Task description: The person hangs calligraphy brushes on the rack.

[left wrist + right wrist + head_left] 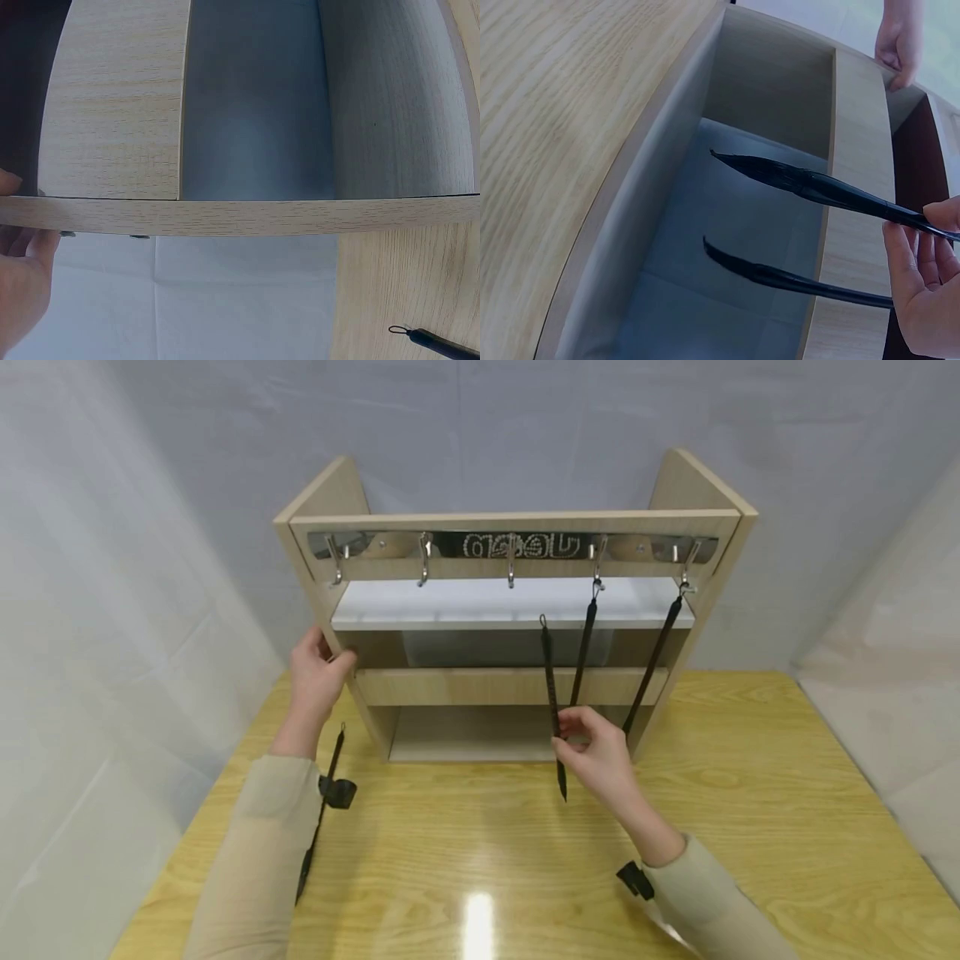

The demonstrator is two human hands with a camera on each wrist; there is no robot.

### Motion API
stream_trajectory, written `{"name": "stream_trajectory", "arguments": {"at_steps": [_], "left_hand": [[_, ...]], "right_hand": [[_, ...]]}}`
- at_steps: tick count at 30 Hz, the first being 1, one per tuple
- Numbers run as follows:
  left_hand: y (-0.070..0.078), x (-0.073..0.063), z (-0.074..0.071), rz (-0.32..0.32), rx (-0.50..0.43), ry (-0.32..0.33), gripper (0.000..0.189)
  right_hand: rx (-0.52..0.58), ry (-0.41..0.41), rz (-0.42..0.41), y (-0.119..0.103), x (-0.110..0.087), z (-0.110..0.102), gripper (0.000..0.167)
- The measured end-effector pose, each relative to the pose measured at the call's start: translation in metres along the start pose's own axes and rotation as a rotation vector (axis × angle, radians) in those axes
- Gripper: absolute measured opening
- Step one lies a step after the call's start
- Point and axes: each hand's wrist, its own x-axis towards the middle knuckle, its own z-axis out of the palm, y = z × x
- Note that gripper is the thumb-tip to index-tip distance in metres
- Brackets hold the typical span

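My right hand (600,756) pinches a dark calligraphy brush (550,668) by its handle between thumb and fingers. The brush stands nearly upright, loop up and tip down, in front of the small wooden shelf (517,687). In the right wrist view its black bristle head (780,174) points away from the fingers. Beside it, another brush (585,647) hangs by its loop from a hook; a third brush (652,664) hangs on the far-right hook. My left hand (315,672) grips the shelf's left side panel (247,217), thumb inside and fingers outside.
A metal rail (450,545) with several hooks runs across the shelf's top front; its left and middle hooks hold nothing. Another brush (335,760) lies on the wooden table (450,835), partly hidden by the left sleeve. Pale cloth (525,435) hangs behind.
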Motion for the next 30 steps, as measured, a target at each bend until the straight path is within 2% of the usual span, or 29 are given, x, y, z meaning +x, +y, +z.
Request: {"name": "stream_trajectory", "arguments": {"at_steps": [18, 23, 30], "left_hand": [[0.001, 0.002, 0.0, -0.005, -0.019, -0.016, 0.053], [0.0, 0.001, 0.0, 0.006, -0.017, -0.019, 0.054], [0.0, 0.001, 0.0, -0.012, -0.02, -0.011, 0.052]], "right_hand": [[0.037, -0.005, -0.046, -0.01, 0.008, 0.011, 0.023], [0.048, -0.009, -0.049, -0.014, 0.01, 0.012, 0.023], [0.056, -0.015, -0.042, -0.018, 0.013, 0.014, 0.023]]}}
